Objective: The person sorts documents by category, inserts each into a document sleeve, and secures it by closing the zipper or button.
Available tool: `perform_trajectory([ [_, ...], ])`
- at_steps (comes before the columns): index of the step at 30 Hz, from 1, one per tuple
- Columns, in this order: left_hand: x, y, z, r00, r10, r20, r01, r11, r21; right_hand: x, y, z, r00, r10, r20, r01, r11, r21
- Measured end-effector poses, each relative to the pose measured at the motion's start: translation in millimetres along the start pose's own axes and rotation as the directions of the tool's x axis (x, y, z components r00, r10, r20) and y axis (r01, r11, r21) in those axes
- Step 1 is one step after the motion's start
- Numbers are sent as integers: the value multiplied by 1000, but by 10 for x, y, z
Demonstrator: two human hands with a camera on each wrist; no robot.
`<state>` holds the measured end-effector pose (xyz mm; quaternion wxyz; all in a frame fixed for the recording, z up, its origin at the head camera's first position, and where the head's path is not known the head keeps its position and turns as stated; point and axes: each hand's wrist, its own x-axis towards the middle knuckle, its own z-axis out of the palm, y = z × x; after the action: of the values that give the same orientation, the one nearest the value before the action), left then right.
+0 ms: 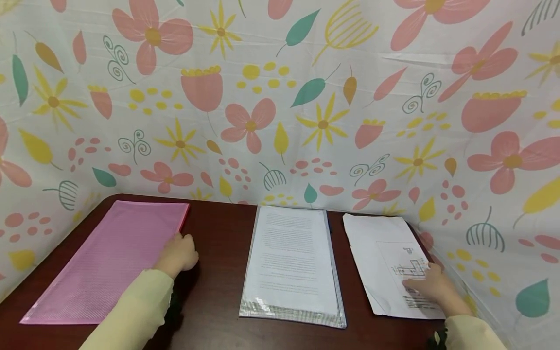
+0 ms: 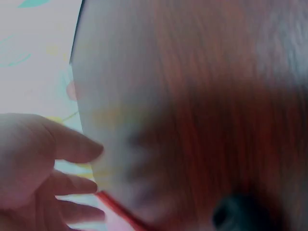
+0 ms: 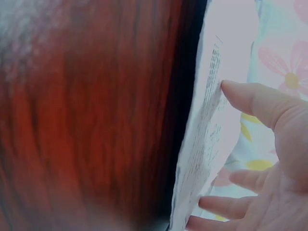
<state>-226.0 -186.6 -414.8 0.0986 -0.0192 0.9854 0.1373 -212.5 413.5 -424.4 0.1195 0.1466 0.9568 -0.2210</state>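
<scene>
At the right edge of a pink mesh folder (image 1: 109, 243) is my left hand (image 1: 179, 255), in the head view. The left wrist view shows this hand (image 2: 43, 178) with loosely bent fingers and nothing between them, near the folder's red edge strip (image 2: 118, 208). My right hand (image 1: 433, 284) is over the right side of a stack of white paper (image 1: 372, 253) printed with a line drawing. In the right wrist view its thumb (image 3: 255, 98) reaches over the printed sheet (image 3: 219, 86), while its loosely extended fingers (image 3: 228, 206) come up to the sheet's right edge.
Between the hands, a clear sleeve (image 1: 290, 308) holding a text page lies on the dark brown wooden table (image 1: 214, 272). A floral cloth (image 1: 280, 97) hangs behind the table and along both sides. A dark object (image 2: 245, 211) shows low in the left wrist view.
</scene>
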Motion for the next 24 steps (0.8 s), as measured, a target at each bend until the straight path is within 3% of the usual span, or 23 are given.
perform_trajectory([
  [5,-42,-94,-109,989,-136,59,138,990,-21,-42,18,-33,998,-42,-37,44,996,72],
  [10,-99,-197,-176,973,-206,108,212,976,-50,-61,20,-53,999,-13,-49,14,1000,14],
  [14,-117,-248,-187,974,-195,119,202,978,-52,-52,49,-55,997,-25,-68,25,1000,1],
  [24,-124,-278,-208,992,-122,17,123,992,-43,-69,85,-81,993,-5,-119,15,996,83],
])
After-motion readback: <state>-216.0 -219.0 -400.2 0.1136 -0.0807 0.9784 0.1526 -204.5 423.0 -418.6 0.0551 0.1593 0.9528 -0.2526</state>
